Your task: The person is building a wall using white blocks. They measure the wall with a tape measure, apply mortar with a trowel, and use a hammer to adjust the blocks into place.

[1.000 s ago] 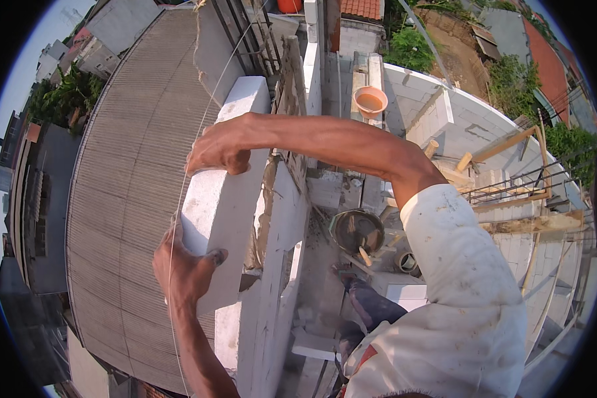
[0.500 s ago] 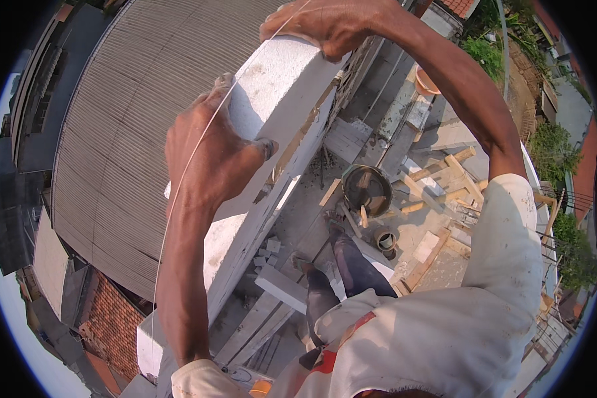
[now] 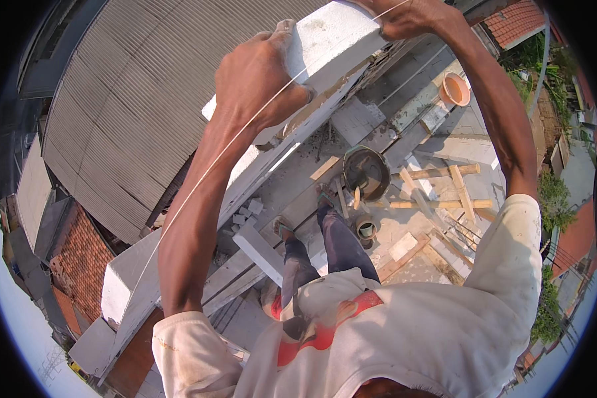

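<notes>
A long white lightweight concrete block (image 3: 335, 40) lies on top of the white block wall at the upper middle. My left hand (image 3: 262, 83) grips its near end, fingers over the far side and thumb on the near side. At the block's far end, my right hand (image 3: 408, 18) is clasped round the edge; its fingers are partly cut off by the picture's top. A thin pale string (image 3: 232, 139) runs along the wall, passing across my left wrist and over the block. Below the block, the wall (image 3: 262, 169) shows a rough upper edge.
Beyond the wall is a grey corrugated roof (image 3: 123, 113). On my side, a black mortar tub (image 3: 366, 174), a small bucket (image 3: 365, 229), an orange bucket (image 3: 455, 89), a wooden frame (image 3: 461, 189) and a loose white block (image 3: 259, 252) stand around my feet, with block scraps (image 3: 247, 211) beside them.
The view has shifted and turned. Both hands and the block now appear higher and farther right, still together. The string now crosses my left wrist instead of running beside the forearm.
</notes>
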